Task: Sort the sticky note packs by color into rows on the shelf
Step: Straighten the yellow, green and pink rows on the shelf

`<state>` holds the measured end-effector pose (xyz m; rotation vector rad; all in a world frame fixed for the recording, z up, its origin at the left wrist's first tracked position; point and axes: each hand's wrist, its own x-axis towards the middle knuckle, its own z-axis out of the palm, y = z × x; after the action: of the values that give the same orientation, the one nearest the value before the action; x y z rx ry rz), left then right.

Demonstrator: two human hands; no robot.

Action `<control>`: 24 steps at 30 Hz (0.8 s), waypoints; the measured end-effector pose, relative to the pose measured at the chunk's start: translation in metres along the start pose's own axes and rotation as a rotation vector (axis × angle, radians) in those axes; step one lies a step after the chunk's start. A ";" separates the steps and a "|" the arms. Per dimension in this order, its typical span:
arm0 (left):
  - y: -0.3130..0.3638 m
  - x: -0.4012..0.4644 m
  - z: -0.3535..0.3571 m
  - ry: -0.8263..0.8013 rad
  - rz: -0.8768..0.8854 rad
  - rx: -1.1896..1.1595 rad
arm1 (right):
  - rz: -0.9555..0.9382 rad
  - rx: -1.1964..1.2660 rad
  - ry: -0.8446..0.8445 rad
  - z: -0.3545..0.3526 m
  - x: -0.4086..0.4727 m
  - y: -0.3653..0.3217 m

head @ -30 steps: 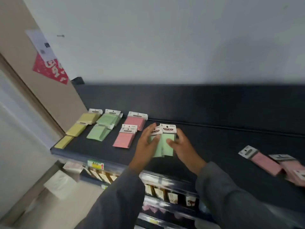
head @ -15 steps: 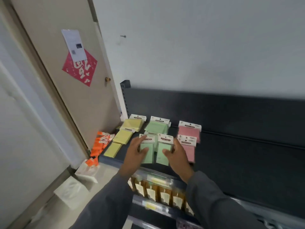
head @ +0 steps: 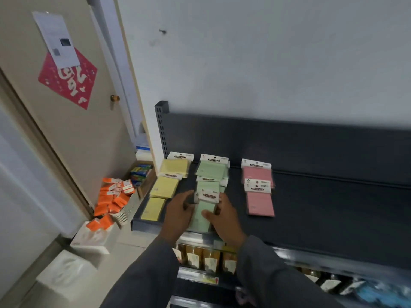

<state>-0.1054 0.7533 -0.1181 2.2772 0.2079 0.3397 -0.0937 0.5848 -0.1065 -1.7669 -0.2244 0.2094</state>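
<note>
With both hands down at the shelf's front edge, the green pack is being squared into line: the left hand presses its left side, the right hand has its thumb on top and fingers along the right side, so the grip of each hand is clenched on that one pack. It sits at the front of the green row, under two greens already laid behind it, which looks like why it's being nudged straight. Yellow row lies just to the left, three deep, close beside the left hand; little slack there. Pink row stands apart to the right with a clear dark gap between. Beyond pink the shelf runs bare, plenty of room. The pack's near end reaches the front lip, so it could slide off
</note>
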 end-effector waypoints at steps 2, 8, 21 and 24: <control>-0.002 0.001 -0.001 0.004 -0.013 0.000 | -0.022 -0.054 0.055 0.006 0.002 0.004; -0.001 -0.007 0.009 0.051 -0.049 -0.028 | -0.111 -0.167 0.124 0.015 0.000 0.010; 0.051 -0.020 0.003 0.244 0.206 0.108 | -0.242 -0.343 0.186 -0.026 -0.009 -0.005; 0.111 -0.010 0.041 0.229 0.281 0.048 | -0.281 -0.509 0.287 -0.078 -0.018 0.000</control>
<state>-0.0978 0.6485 -0.0627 2.3153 0.0108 0.7501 -0.0905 0.5066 -0.0904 -2.2128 -0.3345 -0.3324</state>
